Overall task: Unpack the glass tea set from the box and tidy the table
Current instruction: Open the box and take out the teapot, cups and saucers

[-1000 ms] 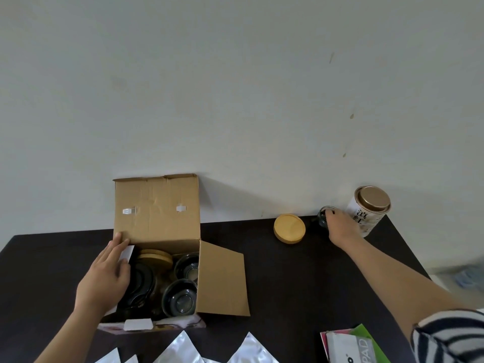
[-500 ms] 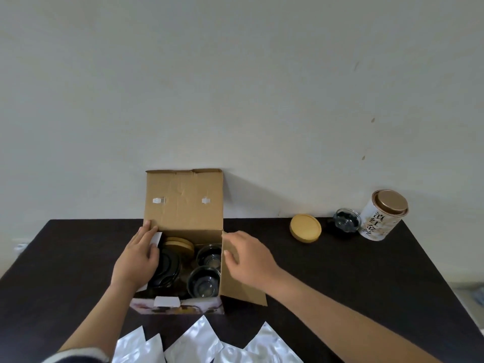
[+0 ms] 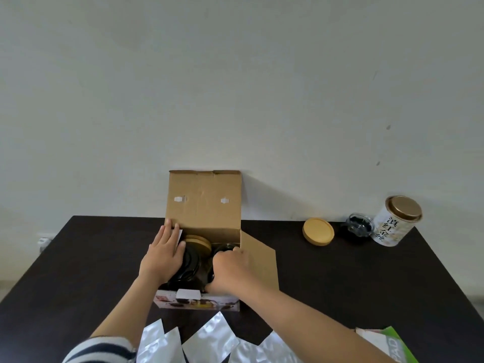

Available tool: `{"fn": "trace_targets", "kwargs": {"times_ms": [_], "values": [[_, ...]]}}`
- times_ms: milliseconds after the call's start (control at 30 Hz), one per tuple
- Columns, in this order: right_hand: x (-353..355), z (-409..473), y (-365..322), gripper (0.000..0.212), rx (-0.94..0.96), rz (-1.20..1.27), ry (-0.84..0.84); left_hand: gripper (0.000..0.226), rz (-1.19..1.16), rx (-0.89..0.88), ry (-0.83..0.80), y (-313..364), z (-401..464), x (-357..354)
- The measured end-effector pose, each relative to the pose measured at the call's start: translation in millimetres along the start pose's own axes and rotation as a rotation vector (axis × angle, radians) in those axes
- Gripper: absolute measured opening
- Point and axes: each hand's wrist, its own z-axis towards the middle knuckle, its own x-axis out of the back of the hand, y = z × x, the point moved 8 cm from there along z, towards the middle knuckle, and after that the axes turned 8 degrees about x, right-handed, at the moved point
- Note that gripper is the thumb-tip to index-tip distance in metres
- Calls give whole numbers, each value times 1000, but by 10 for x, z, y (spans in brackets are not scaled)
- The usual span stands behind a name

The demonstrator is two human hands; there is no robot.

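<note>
An open cardboard box point(image 3: 204, 203) stands on the dark table point(image 3: 340, 284) with its lid flap upright against the wall. Inside I see bamboo lids point(image 3: 200, 241) and dark-looking glass pieces point(image 3: 190, 263). My left hand point(image 3: 163, 254) lies flat on the box's left edge, fingers spread. My right hand point(image 3: 229, 268) is down inside the box's right half, fingers curled over a glass cup point(image 3: 222, 248) whose rim shows just behind them. A small glass cup point(image 3: 358, 226) and a bamboo lid point(image 3: 318, 231) sit out on the table at the back right.
A white tea tin with a gold lid point(image 3: 396, 221) lies tilted beside the small cup near the table's right edge. Several silvery foil pouches point(image 3: 209, 341) lie along the front edge. A green and white packet point(image 3: 390, 347) sits at the front right.
My right hand left the small cup at the back right, crossed to the box flap, and now reaches down inside the box. My left hand stayed on the box.
</note>
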Motion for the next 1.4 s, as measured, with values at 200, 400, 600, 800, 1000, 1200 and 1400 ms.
{"fn": "trace_targets", "kwargs": {"times_ms": [200, 400, 600, 800, 1000, 1200, 1400], "values": [[294, -183, 38, 55, 2, 242, 305, 80, 62, -30, 40, 17, -45, 16], [620, -609, 664, 81, -117, 424, 586, 84, 107, -21, 62, 39, -69, 46], [188, -1059, 1943, 85, -523, 312, 430, 82, 110, -16, 78, 72, -93, 66], [-160, -1528, 2915, 82, -784, 281, 315, 81, 98, -13, 102, 83, -98, 71], [-189, -1588, 3324, 82, -836, 338, 375, 80, 83, -18, 106, 75, -87, 62], [-83, -1460, 3560, 73, -827, 353, 451, 82, 178, -37, 109, 49, -53, 13], [13, -1356, 3814, 55, -804, 344, 478, 96, 214, -104, 139, 109, -78, -10]]}}
